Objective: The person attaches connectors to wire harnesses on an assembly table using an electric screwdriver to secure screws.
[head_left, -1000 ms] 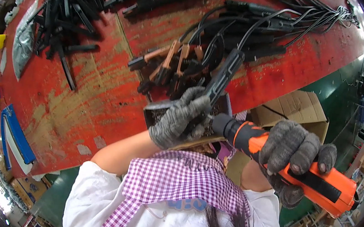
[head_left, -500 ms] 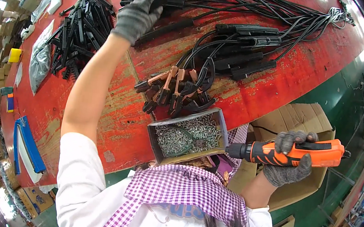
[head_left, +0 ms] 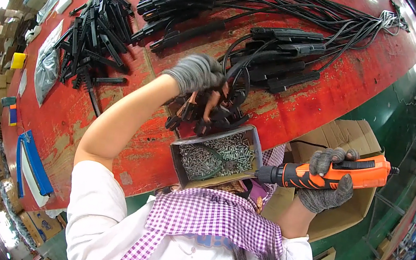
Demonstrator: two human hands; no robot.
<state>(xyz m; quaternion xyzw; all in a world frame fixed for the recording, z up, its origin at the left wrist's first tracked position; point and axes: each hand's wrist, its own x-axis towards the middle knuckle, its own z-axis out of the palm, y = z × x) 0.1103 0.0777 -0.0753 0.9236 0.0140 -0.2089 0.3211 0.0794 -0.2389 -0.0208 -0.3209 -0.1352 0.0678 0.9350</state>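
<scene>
In a grey knit glove, my left hand (head_left: 198,72) reaches over a bunch of copper-coloured clamps (head_left: 213,104) with black cables. Its fingers are blurred and partly hidden among the clamps, so I cannot tell whether they grip one. My right hand (head_left: 328,180), also gloved, is closed around an orange and black power screwdriver (head_left: 355,171), held level with its tip pointing left. That tip is beside a cardboard box (head_left: 178,165) of small metal screws (head_left: 209,156) at the table's near edge.
Black handle-like parts with cables (head_left: 183,0) lie at the far side of the red table (head_left: 145,164). A heap of black pieces (head_left: 97,31) is on the left, near a plastic bag (head_left: 47,64). An open carton (head_left: 361,203) stands below on the right.
My left hand has come back from the far black parts to the copper clamps. A black piece now lies apart by the left heap. The screwdriver has shifted slightly left.
</scene>
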